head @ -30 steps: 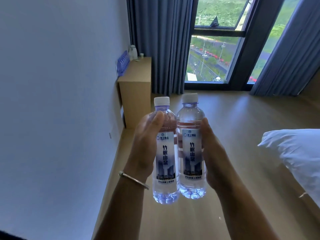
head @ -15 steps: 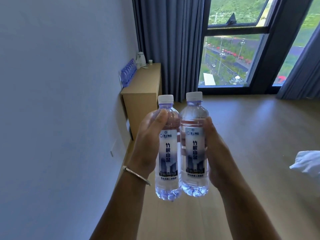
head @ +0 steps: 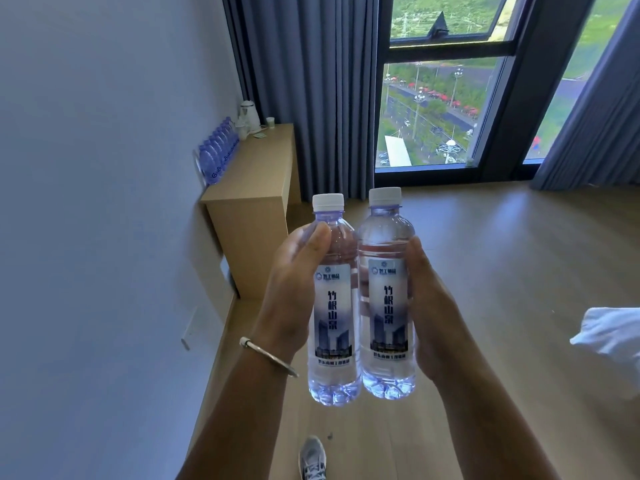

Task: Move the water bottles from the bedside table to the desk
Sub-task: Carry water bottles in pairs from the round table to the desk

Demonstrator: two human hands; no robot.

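Observation:
I hold two clear water bottles upright, side by side, in front of me. My left hand [head: 294, 289] grips the left bottle [head: 334, 317], thumb across its shoulder. My right hand [head: 429, 313] grips the right bottle [head: 388, 306] from its right side. Both have white caps and blue-grey labels, and they touch each other. The wooden desk [head: 263, 168] stands ahead on the left against the wall, beyond the bottles. A row of several water bottles [head: 216, 150] lines its wall side.
A white kettle [head: 248, 116] and a small cup [head: 270, 122] sit at the desk's far end. Grey curtains [head: 311, 91] and a large window [head: 436, 105] lie ahead. White bedding [head: 613, 344] juts in at the right. My shoe [head: 311, 459] is on the wooden floor.
I have moved forward; the desk appears closer and larger. The bedding has slid toward the right edge of view. Both hands keep the same grip on the bottles.

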